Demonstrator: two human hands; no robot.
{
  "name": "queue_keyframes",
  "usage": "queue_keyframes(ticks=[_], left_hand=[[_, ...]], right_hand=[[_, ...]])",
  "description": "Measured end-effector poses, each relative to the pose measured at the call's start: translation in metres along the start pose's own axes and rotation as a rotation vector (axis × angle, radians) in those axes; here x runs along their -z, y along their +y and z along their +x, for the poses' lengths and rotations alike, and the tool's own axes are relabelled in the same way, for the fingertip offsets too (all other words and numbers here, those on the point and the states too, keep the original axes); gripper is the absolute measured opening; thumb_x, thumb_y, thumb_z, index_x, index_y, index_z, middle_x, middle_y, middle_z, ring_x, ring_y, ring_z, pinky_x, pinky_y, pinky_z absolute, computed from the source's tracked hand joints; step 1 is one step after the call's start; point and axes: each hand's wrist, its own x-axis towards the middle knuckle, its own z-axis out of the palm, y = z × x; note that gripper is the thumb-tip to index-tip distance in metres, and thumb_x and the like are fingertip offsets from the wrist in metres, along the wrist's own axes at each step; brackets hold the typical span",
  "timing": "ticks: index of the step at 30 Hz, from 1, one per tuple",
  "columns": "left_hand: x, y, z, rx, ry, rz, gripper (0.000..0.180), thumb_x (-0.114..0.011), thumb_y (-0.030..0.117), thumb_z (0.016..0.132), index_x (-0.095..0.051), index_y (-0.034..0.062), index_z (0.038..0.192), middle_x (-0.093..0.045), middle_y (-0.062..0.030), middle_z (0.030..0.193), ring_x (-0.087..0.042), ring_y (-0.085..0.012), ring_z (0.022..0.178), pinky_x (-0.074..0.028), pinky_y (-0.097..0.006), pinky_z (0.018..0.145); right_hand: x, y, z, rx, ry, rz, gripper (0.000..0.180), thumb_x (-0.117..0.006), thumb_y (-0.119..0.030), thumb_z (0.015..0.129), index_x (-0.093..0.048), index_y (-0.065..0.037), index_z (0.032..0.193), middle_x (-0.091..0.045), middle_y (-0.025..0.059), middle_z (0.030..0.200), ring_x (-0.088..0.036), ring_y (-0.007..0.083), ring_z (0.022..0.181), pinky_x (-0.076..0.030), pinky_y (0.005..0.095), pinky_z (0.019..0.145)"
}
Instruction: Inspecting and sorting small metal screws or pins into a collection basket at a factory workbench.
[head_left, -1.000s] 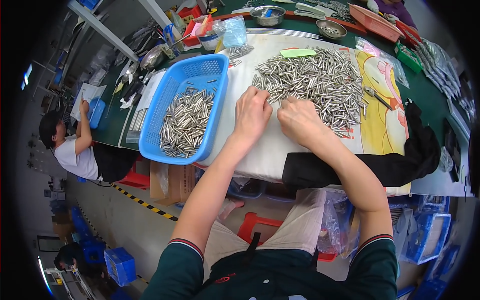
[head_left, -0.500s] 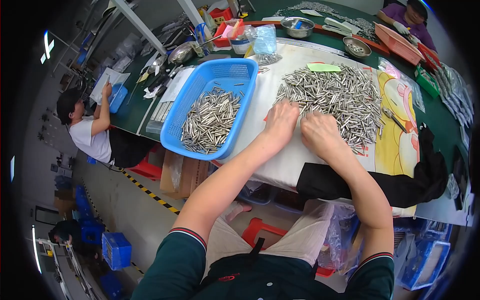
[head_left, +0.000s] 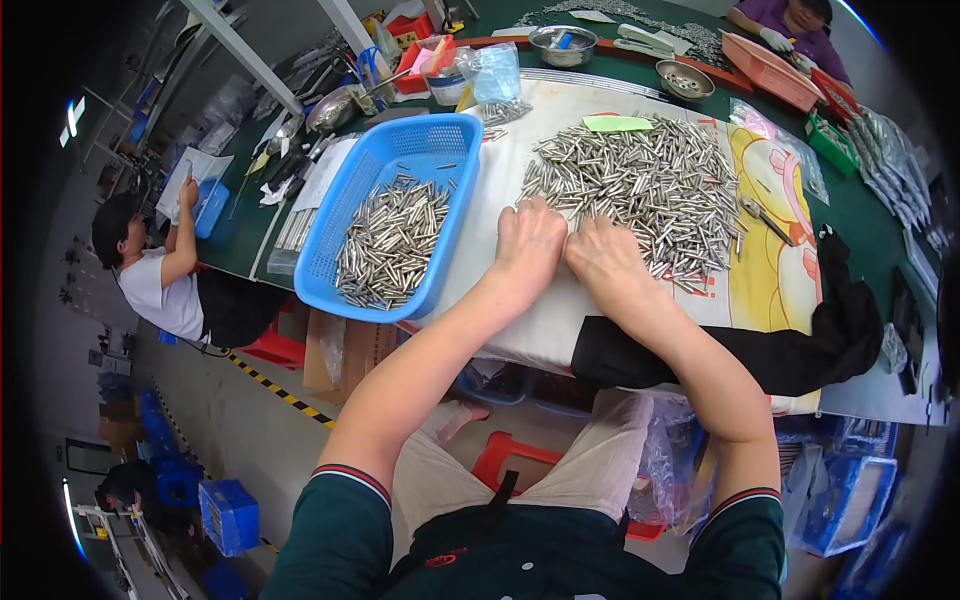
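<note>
Both hands work the near edge of the metal pins (head_left: 640, 190) heaped on the counter (head_left: 860, 210). Left hand (head_left: 530, 240) and right hand (head_left: 605, 262) lie palm-down, fingers curled, grip contents hidden (can't tell). Gather small batches w/ flat palms, then sweep toward blue basket (head_left: 450, 150).

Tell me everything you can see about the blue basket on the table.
The blue basket is a shallow rectangular tray, seemingly plastic, with perforated mesh-like walls and a solid rim. It lies flat on the table, to the left of the left hand, its long side running away from the person. Its near half holds a heap of small metal pins; the far half is almost bare, with a few stray pins. Its right edge rests on the white cloth. Neither hand touches it.
</note>
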Motion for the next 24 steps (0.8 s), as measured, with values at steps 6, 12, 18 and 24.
queue_keyframes(ticks=[6,12,18,24], left_hand=[[-0.011,-0.015,0.000,-0.041,0.134,-0.084,0.008,-0.059,0.001,0.065,-0.059,0.0041,0.072,-0.056,-0.0109,0.074,-0.059,-0.0277,0.073,-0.046,-0.039,0.062],[-0.016,-0.016,0.021,0.175,0.254,-0.890,0.004,-0.054,0.004,0.080,-0.055,0.0003,0.079,-0.060,-0.0120,0.077,-0.062,-0.0213,0.069,-0.050,-0.034,0.060],[-0.022,0.003,0.027,0.301,0.131,-1.733,0.008,-0.045,0.003,0.091,-0.046,-0.0007,0.097,-0.063,-0.0107,0.083,-0.064,-0.0167,0.071,-0.054,-0.027,0.065],[-0.022,0.003,0.021,0.387,0.073,-1.861,0.016,-0.049,0.008,0.091,-0.051,-0.0001,0.104,-0.064,-0.0115,0.091,-0.063,-0.0156,0.081,-0.054,-0.027,0.074]], right_hand=[[0.000,0.005,0.000,-0.025,-0.015,0.051,0.008,-0.062,0.001,0.060,-0.063,-0.002,0.067,-0.061,0.0121,0.072,-0.060,0.0255,0.077,-0.051,0.0322,0.060],[-0.012,0.018,0.001,-0.056,0.093,0.281,0.010,-0.056,0.001,0.061,-0.061,0.003,0.069,-0.060,0.0167,0.071,-0.060,0.0314,0.072,-0.050,0.0368,0.063],[-0.007,0.043,0.017,-0.510,0.494,1.081,0.017,-0.061,-0.004,0.073,-0.063,0.004,0.088,-0.065,0.0129,0.074,-0.064,0.0180,0.066,-0.051,0.0281,0.062],[-0.019,0.035,0.020,-0.562,0.481,1.270,0.014,-0.061,-0.004,0.077,-0.064,0.003,0.090,-0.064,0.0080,0.072,-0.060,0.0102,0.065,-0.049,0.0240,0.059]])
